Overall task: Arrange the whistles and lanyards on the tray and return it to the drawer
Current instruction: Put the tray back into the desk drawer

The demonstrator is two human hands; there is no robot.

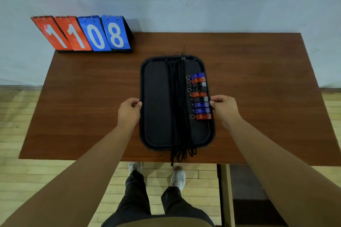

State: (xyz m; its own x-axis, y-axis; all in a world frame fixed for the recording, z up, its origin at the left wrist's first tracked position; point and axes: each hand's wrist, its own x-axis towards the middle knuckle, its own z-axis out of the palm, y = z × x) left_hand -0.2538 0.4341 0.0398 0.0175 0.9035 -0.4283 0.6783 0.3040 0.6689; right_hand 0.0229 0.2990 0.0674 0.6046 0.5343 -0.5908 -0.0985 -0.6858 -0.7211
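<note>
A black tray (156, 97) lies lengthwise in the middle of the brown table (83, 107). Several whistles (200, 96) in blue, red and black lie in a neat column along its right side, key rings pointing left. A bundle of black lanyards (178, 101) runs straight down the tray's centre, its ends hanging past the far and near rims. My left hand (129, 109) grips the tray's left rim. My right hand (224, 107) grips the right rim, beside the lower whistles.
A flip scoreboard (83, 33) showing 11 and 08 stands at the table's back left corner. The open drawer space (247, 190) shows under the table's front right. My legs and white shoes (178, 177) stand on the pale wood floor by the front edge.
</note>
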